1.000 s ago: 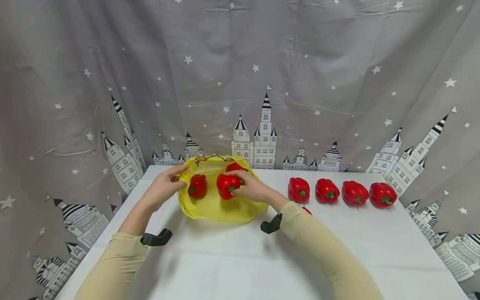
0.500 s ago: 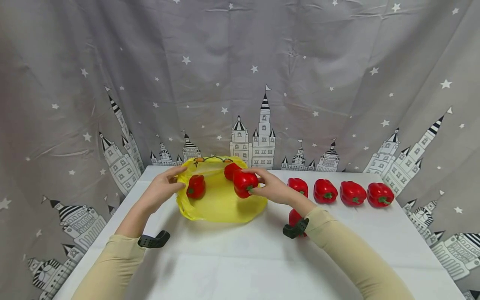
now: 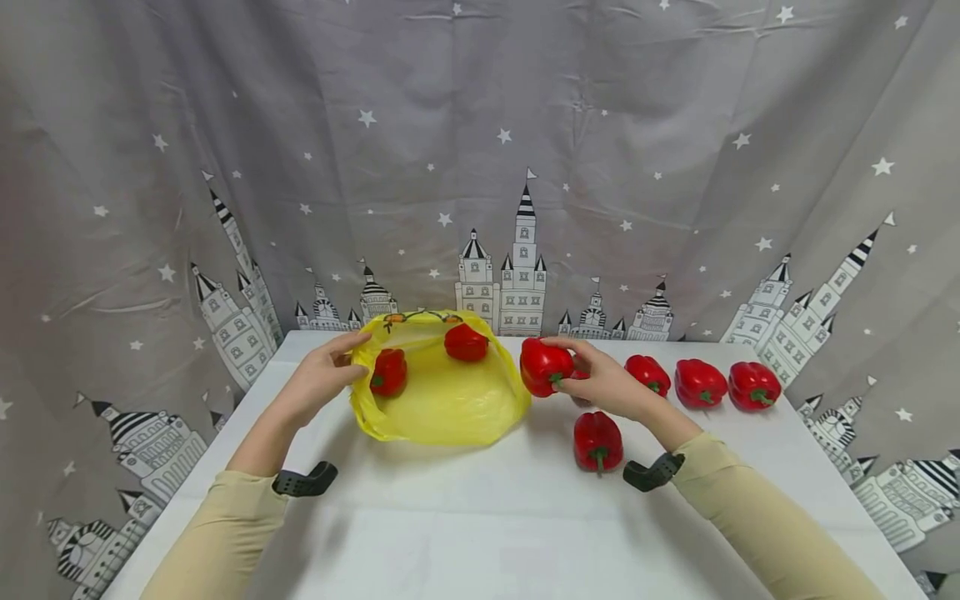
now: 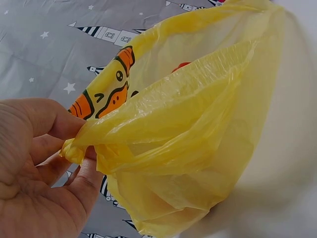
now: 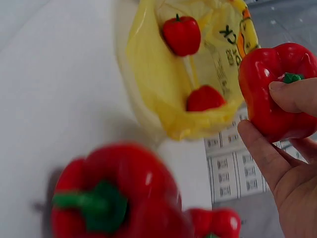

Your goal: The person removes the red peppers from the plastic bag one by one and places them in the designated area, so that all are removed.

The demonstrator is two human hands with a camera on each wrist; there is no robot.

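A yellow plastic bag (image 3: 450,421) lies with its mouth held wide, a cartoon duck print on its far edge. My left hand (image 3: 321,379) pinches the bag's left rim; in the left wrist view the gathered plastic (image 4: 74,151) sits between thumb and fingers. Two red bell peppers are in the bag, one at the left (image 3: 389,372) and one at the back right (image 3: 466,342). Just outside the bag's right rim, my right hand (image 3: 603,379) grips another red bell pepper (image 3: 542,367), thumb beside its green stem.
A red bell pepper (image 3: 597,440) stands on the white table (image 3: 480,517) in front of my right hand. More peppers (image 3: 701,383) line up toward the back right, one partly hidden behind that hand. A grey castle-print curtain (image 3: 420,150) hangs behind the table.
My right hand has carried its pepper rightward, from over the bag to beyond its right rim. That uncovers the bag's back-right pepper and the front table pepper. The left hand keeps its hold.
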